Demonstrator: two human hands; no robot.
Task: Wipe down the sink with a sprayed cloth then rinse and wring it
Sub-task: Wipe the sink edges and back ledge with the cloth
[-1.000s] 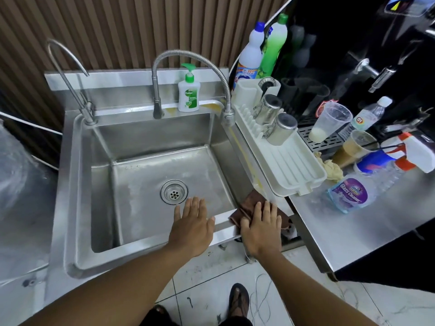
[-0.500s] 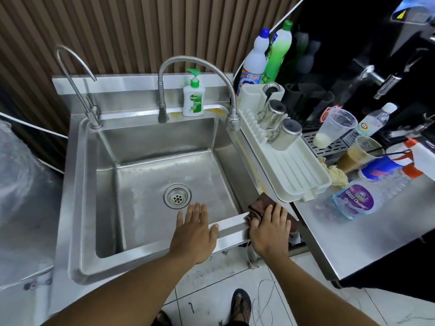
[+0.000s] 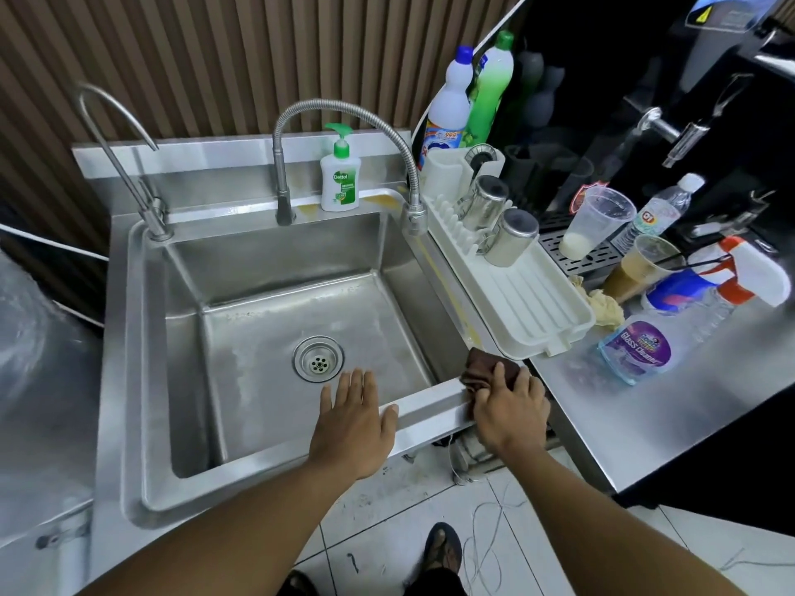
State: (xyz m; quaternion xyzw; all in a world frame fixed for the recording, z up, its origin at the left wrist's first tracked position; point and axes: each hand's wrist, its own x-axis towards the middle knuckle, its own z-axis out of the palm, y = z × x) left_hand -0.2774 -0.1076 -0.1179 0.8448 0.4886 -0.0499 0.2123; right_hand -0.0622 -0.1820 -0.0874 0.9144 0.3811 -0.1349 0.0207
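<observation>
Steel cups [image 3: 512,238] in rack [image 3: 555,333] beside sink [image 3: 258,268]

I'm looking at what reads as a café's drinks station: a deep stainless steel sink [image 3: 266,268], steel milk jugs [image 3: 512,238] drying on a white plastic rack [image 3: 537,307], a black espresso machine [image 3: 710,58] with a chrome steam wand [image 3: 688,137], a clear plastic cup of milk [image 3: 598,221] and another of iced coffee [image 3: 641,264].

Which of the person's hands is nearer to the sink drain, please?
Left. The left hand lies over the front sink rim, fingertips just short of the drain; the right hand holds the brown cloth at the front right corner.
</observation>
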